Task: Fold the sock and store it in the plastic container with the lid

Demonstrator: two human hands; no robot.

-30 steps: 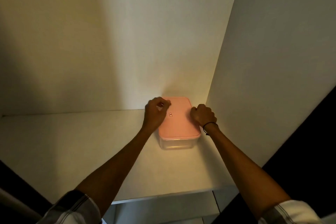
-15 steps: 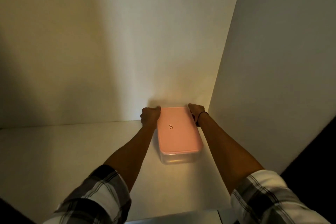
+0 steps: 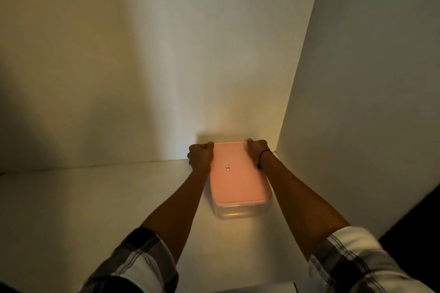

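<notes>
A clear plastic container (image 3: 234, 213) with a pink lid (image 3: 238, 178) stands on a white shelf, pushed back near the right rear corner. The lid is on. My left hand (image 3: 200, 155) grips the container's far left corner, fingers curled on the lid's edge. My right hand (image 3: 257, 149), with a black band on the wrist, grips the far right corner the same way. No sock is visible; the container's inside is too dim to read.
The white shelf (image 3: 83, 209) stretches out to the left of the container. A back wall (image 3: 166, 66) and a right side panel (image 3: 357, 102) close in the corner. The shelf's front edge runs along the bottom of the view.
Both hands slid from the lid's top to the container's far corners. The container sits deeper toward the back wall, and my arms reach further in.
</notes>
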